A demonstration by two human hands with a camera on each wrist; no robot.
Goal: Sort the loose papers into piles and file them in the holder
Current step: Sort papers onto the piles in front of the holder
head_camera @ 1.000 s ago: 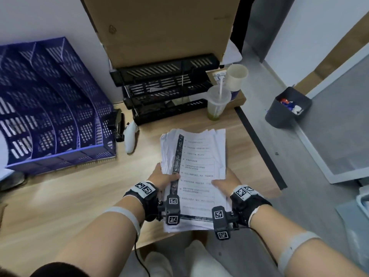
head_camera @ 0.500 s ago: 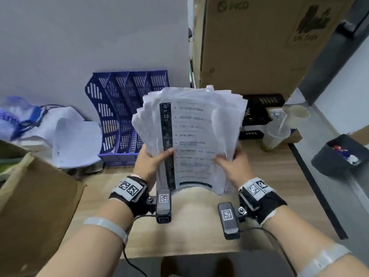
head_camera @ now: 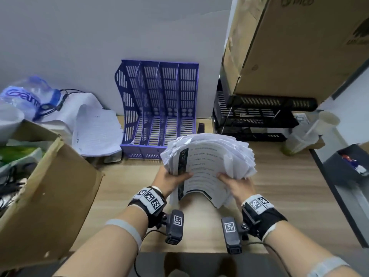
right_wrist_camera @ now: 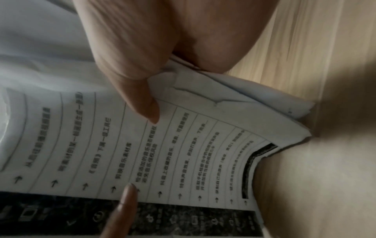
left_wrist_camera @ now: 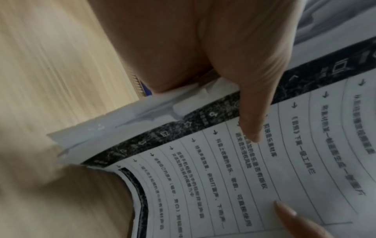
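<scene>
A thick stack of printed papers (head_camera: 207,162) with a black strip down the top sheet is held upright, its lower edge on the wooden desk (head_camera: 283,182). My left hand (head_camera: 169,179) grips its left edge, thumb on the top sheet (left_wrist_camera: 284,161). My right hand (head_camera: 234,183) grips the right edge, thumb (right_wrist_camera: 142,96) pressed on the page (right_wrist_camera: 183,153). The sheets fan out and bow at the top. Behind the stack the blue slotted file holder (head_camera: 159,108) stands against the wall, its slots showing no papers.
A second heap of papers (head_camera: 95,132) lies left of the holder, beside a plastic bottle (head_camera: 30,98). An open cardboard box (head_camera: 46,196) fills the near left. Black stacked trays (head_camera: 255,116) under a large carton (head_camera: 289,47) stand right, with drink cups (head_camera: 303,136) and a floor bin (head_camera: 349,162).
The stack was lifted off the desk, raised in front of me, then brought down onto its lower edge in front of the blue holder. My view swung left toward the holder.
</scene>
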